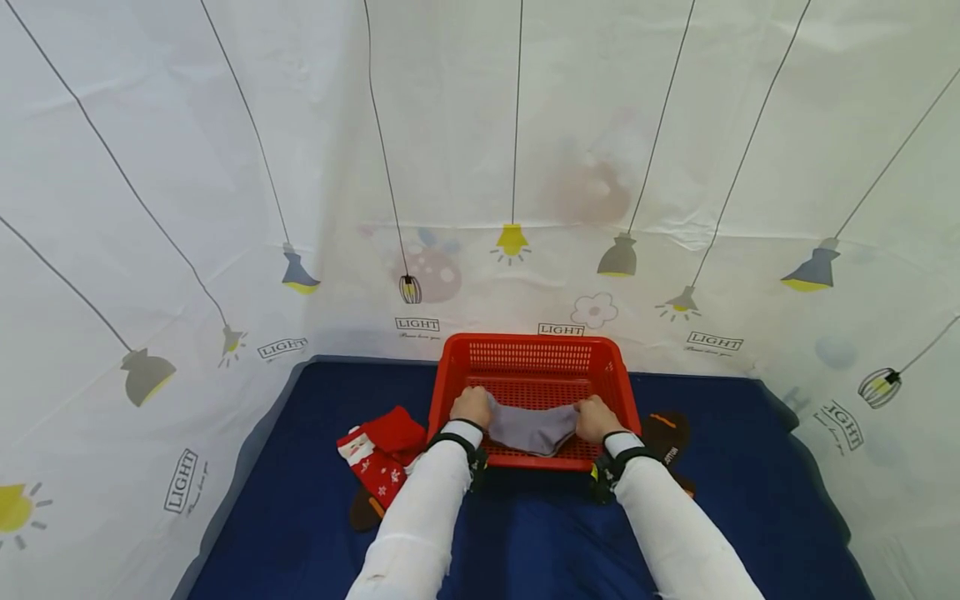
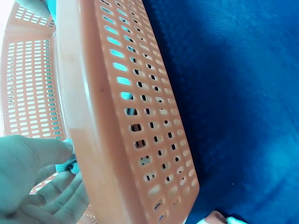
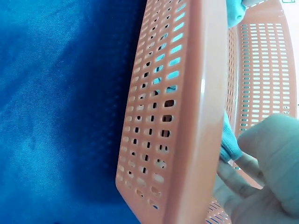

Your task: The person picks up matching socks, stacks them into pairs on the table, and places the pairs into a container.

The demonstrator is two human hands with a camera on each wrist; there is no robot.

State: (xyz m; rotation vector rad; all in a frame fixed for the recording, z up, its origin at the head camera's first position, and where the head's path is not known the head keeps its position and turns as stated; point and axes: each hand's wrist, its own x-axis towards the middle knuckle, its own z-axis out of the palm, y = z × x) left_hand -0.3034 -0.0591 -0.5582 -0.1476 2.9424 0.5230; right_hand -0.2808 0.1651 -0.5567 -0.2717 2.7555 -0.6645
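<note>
I judged the work to be about midway. Both hands were inside the red basket (image 1: 534, 367), which sat at the far middle of the blue cloth (image 1: 300, 517). The left hand (image 1: 471, 407) pinched the left end of a grey sock (image 1: 531, 427) and the right hand (image 1: 597, 418) pinched its right end, so the sock hung stretched between them just above the basket floor, toward the near wall. As far as I could see, the basket held nothing else, so this sock looked like the first to go in, and it was not yet let go.

What seemed left lay outside: a pair of red patterned socks (image 1: 378, 454) just left of the basket, a dark piece (image 1: 365, 510) nearer me beside them, and a dark sock (image 1: 666, 433) with an orange mark just right of the basket.

The head view alone gave me that layout and the whole sock. The left wrist view showed the basket's near wall (image 2: 140, 121) from outside and the left fingers (image 2: 51, 186) curled round a scrap of the fabric (image 2: 69, 164) inside the rim. The right wrist view showed the right fingers (image 3: 261, 154) nipping the fabric's edge (image 3: 230, 144) against the inside of the wall (image 3: 163, 112), a detail too small to read from the head camera.
</note>
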